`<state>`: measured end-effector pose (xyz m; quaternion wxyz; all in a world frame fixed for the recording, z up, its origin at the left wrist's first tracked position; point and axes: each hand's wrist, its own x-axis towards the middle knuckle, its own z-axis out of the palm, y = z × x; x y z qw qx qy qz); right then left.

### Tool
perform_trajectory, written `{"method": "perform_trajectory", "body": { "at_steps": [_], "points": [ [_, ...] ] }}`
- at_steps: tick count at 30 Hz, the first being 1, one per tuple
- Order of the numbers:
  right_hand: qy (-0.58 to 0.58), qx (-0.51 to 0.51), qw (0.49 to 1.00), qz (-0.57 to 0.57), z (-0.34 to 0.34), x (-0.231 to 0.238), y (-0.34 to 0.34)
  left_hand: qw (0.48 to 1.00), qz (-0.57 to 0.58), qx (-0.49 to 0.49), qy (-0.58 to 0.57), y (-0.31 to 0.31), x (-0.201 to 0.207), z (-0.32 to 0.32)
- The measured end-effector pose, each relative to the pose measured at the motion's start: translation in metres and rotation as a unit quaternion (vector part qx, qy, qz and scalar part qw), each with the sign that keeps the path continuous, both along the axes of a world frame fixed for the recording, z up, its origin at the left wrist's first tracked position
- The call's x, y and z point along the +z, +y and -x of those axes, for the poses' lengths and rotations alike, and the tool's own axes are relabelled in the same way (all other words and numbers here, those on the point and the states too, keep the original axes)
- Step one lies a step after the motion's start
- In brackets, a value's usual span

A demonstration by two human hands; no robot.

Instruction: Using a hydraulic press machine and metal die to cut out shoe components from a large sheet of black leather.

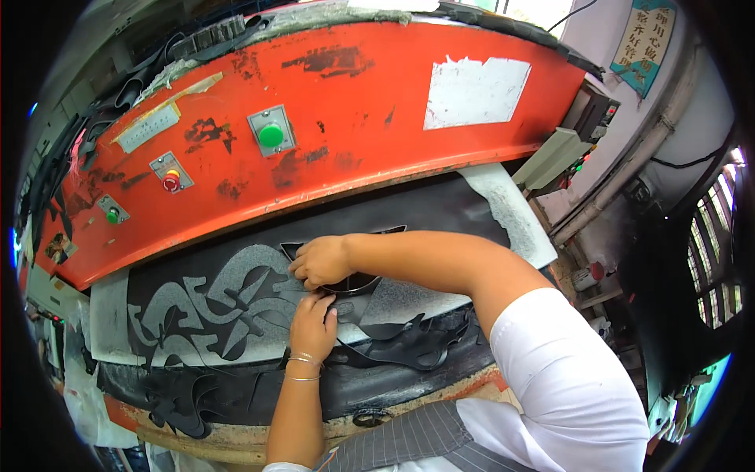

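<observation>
A thin-walled metal cutting die [395,230] lies on a black rubber-like sheet [440,208]. My right hand [324,261] reaches across from the right, its fingers curled over the left end of the die. Just below it, my left hand [313,324] rests at the die's near edge, fingers stretched forward and thumb apart. Part of the die is hidden behind my right hand and forearm. Left of my hands, curved openings in the sheet expose the pale, speckled cutting board [110,307] underneath.
A red machine beam [354,102] with a green button [271,135] and a red button [171,181] spans the far side. Black scraps [417,346] hang along the near edge, others [185,401] at the left. A control box [554,157] stands at the right.
</observation>
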<state>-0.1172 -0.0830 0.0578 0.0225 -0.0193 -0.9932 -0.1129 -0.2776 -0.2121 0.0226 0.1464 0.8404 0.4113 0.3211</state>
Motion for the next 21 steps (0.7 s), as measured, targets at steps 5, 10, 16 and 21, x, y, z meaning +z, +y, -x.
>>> {"method": "perform_trajectory", "body": {
  "at_steps": [5, 10, 16, 21],
  "points": [
    [0.023, 0.015, 0.999, -0.023, 0.006, 0.011, 0.007, 0.999, 0.029, 0.020, 0.012, -0.003, -0.006, 0.001],
    [0.157, -0.014, 0.982, -0.102, -0.067, 0.109, 0.015, 1.000, 0.006, 0.023, 0.021, -0.001, -0.012, 0.001],
    [0.195, -0.516, 0.834, -0.008, -0.196, 0.133, -0.006, 1.000, 0.016, -0.021, 0.005, 0.024, 0.004, 0.004],
    [0.330, -0.596, 0.713, 0.169, -0.221, 0.021, -0.033, 0.997, 0.059, 0.047, -0.014, 0.063, 0.003, -0.011]
  ]
}}
